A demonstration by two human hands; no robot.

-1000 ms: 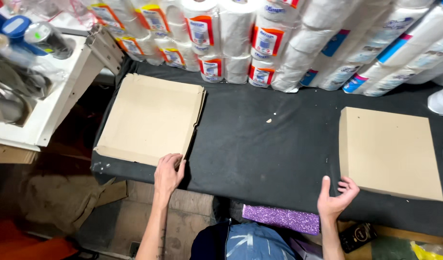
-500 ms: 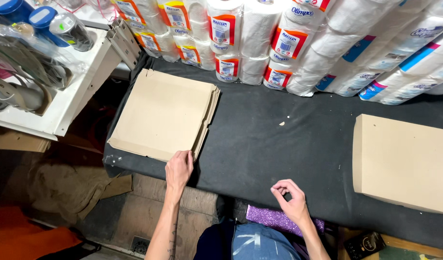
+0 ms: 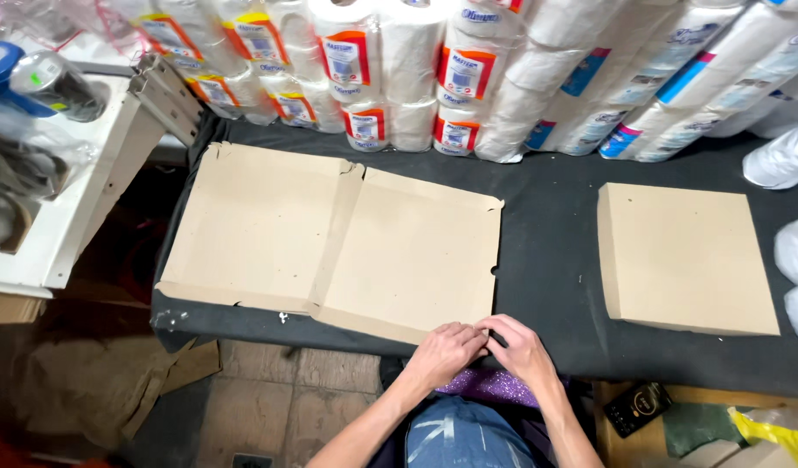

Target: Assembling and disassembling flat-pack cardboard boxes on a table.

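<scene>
An unfolded flat brown cardboard box blank point(image 3: 347, 238) lies open on the black table point(image 3: 546, 208), its two panels side by side with a crease between them. My left hand point(image 3: 442, 351) and my right hand point(image 3: 520, 347) meet at the blank's near right edge, fingers pinching the cardboard flap there. A closed, folded brown cardboard box point(image 3: 680, 260) rests on the table to the right, apart from both hands.
Packs of toilet paper rolls point(image 3: 468, 78) are stacked along the table's back edge. A white shelf point(image 3: 78, 199) with bottles and bags stands at the left. Cardboard scraps point(image 3: 113, 390) lie on the floor below. White bags point(image 3: 784, 156) sit at the right edge.
The cardboard at the left has been opened out flat into two panels. Both hands have come together at its near right edge; the right hand moved left from near the other box.
</scene>
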